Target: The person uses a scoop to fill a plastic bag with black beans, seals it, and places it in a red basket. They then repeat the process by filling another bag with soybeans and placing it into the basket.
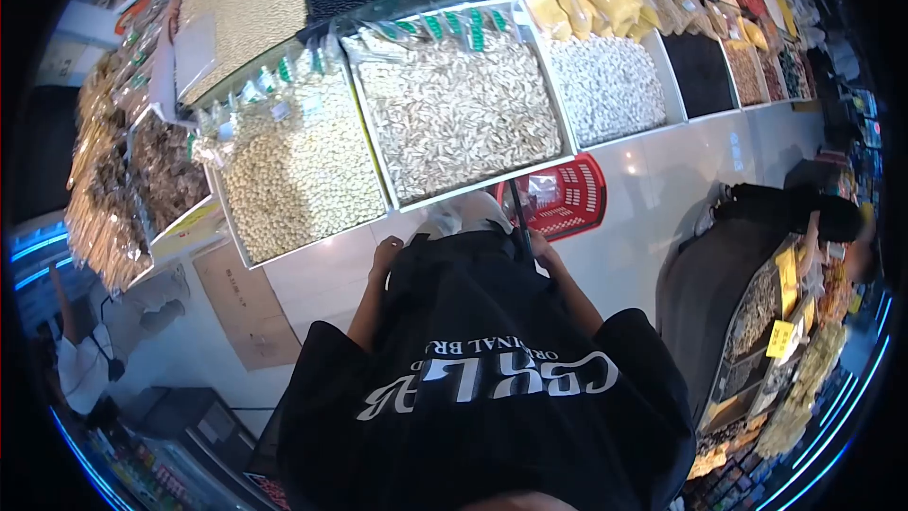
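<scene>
The fingers of the left hand (385, 254) are loosely curled below the front edge of the display; no object can be made out in them, and whether the fingertips meet cannot be told. The fingers of the right hand (541, 248) are partly hidden by the black T-shirt (511, 341). The hand lies beside the lower end of a black pull handle (519, 211), but whether it is clamped on the handle cannot be determined.

The handle reaches up to a red shopping basket (591, 187), set on the floor just in front of the wearer and to the right, partly beneath the display's edge; it is presumably parked there to be kept within reach. A clear plastic packet (543, 189) is carried in it.

Beyond the hands, white-rimmed bins are ranged side by side, probably tilted for easy viewing. Pale rounded legumes (303, 166) are held at left, elongated shell-on seeds (463, 109) in the middle and whiter seeds (605, 85) at right. Green-marked packets (476, 30) and yellow bags (619, 2) are lined along the rear edges, seemingly so that the loose goods are left exposed.

At far right, a person in dark clothing (709, 270) is seen beside another stand, where a yellow price card (780, 339) is displayed.
</scene>
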### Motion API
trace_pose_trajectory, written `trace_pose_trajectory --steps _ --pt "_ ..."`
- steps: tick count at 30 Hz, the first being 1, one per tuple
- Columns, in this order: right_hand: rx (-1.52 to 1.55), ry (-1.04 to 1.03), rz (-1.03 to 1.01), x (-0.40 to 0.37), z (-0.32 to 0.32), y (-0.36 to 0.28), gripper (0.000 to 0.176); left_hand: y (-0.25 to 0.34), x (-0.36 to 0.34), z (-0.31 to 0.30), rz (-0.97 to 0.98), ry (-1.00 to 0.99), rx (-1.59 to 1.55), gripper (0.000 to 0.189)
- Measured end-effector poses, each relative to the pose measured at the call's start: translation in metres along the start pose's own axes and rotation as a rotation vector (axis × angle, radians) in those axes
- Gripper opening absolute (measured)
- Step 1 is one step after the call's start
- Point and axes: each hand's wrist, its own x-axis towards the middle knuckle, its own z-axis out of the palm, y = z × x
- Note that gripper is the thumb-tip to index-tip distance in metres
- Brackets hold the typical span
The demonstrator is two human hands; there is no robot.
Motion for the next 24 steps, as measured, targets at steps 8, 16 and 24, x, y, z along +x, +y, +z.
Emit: trace_pose_trajectory --steps 8,16,24 --pt "0.044 -0.043 -0.144 0.104 -0.023 0.134 0.018 0.05 -0.009 -0.065 0.252 -0.218 0.316 0.029" --pt "0.233 0.046 0.074 0.091 -0.018 0.106 0.027 0.26 0.011 -0.232 0.577 -0.4 -0.077 0.017" --pt "0.018 0.108 0.128 0.061 -0.032 0.03 0.026 0.393 0.188 -0.413 0.57 0.448 0.19 0.019"
